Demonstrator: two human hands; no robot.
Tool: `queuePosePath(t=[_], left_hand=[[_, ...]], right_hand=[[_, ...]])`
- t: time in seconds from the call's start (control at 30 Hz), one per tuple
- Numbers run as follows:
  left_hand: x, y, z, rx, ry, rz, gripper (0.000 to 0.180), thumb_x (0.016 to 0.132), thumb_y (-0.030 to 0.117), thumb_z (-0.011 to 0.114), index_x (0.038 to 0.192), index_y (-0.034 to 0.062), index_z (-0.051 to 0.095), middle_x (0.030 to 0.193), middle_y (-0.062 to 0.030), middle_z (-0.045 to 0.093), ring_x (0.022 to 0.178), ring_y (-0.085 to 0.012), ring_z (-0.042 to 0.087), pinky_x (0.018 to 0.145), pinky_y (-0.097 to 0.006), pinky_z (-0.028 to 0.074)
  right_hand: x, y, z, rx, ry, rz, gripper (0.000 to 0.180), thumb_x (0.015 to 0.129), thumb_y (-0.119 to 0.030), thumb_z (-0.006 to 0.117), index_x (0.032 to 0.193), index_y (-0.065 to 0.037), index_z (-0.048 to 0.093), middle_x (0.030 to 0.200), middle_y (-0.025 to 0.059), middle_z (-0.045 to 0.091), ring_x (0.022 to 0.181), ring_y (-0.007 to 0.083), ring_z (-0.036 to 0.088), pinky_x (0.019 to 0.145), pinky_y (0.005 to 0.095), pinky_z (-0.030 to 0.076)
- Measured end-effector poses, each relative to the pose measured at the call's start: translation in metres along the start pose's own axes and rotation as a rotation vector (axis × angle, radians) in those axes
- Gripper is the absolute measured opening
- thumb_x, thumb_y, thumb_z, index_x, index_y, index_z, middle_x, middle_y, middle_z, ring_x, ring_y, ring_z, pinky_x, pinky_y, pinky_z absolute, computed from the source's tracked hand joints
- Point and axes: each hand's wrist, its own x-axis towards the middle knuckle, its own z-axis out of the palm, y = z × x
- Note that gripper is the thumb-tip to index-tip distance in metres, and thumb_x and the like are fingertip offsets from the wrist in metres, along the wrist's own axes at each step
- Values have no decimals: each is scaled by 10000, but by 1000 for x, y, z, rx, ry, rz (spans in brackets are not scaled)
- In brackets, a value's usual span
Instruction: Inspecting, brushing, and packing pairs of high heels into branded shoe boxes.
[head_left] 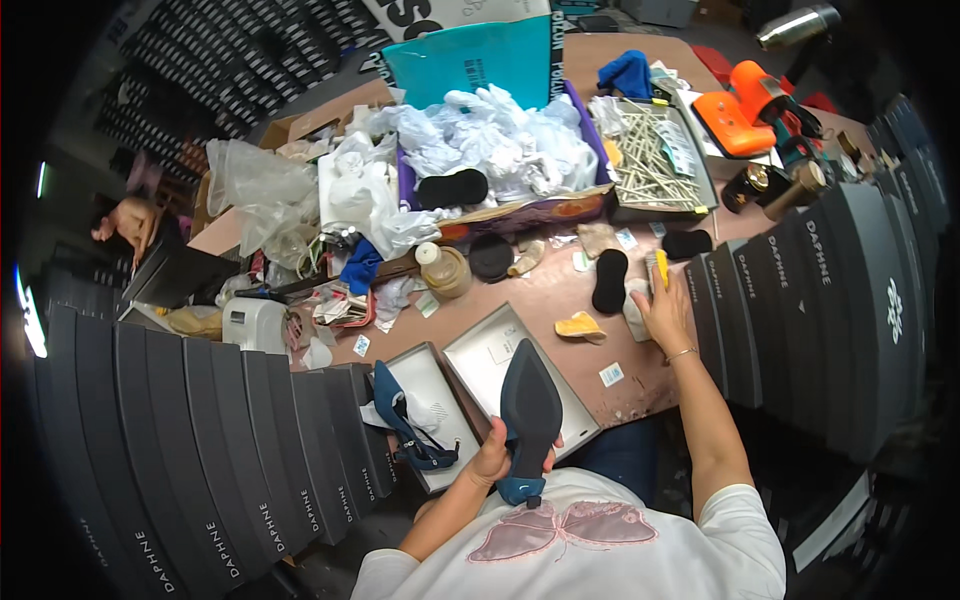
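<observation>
Left-hand grip [492, 462] is closed around the heel end of a dark blue high-heeled shoe [529, 412], held sole-up close to the body and just over the near edge of the table [560, 300]; the pointed toe aims away, above an open shoe box [480, 350]. Right-hand grip [662, 305] is stretched out across the table with its fingers curled about a small yellow-and-white object [660, 270], too small to identify; how firmly it is pinched I cannot tell. A second blue shoe [405, 420] lies in the neighbouring box tray [425, 385] on white tissue.

Risks, as I judge them: the shoe is held by one hand only, at its narrow end, so a slackened grip could let it tip forward and knock the box rim or drop off the table edge; attention is split between two hands well apart, which makes that likelier; the reaching forearm passes near a black insole [609, 281] and a tan pad [580, 326], which a careless pull-back could sweep to the floor; the stacked dark boxes [800, 310] stand just beside that wrist and could be nudged.
</observation>
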Motion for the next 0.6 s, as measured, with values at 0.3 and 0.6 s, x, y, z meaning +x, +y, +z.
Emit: queuePosePath(t=[0.3,0.6], left_hand=[[23,28,-9,-55,253,20,850,802,693,495,1275,-13,461,1076,-241,588,866,-334,648,764,-430,539],[19,33,-26,-106,273,83,1023,735,896,194,1205,38,494,915,-183,597,616,-237,610,566,-321,504]], right_hand=[[47,-66,34,337,-68,-41,501,764,-156,581,1253,-65,521,1275,187,528,1099,363,558,916,511,368],[92,-208,41,289,-104,-711,459,774,-109,585,1232,-119,568,1295,151,510,1097,316,519,888,454,416]])
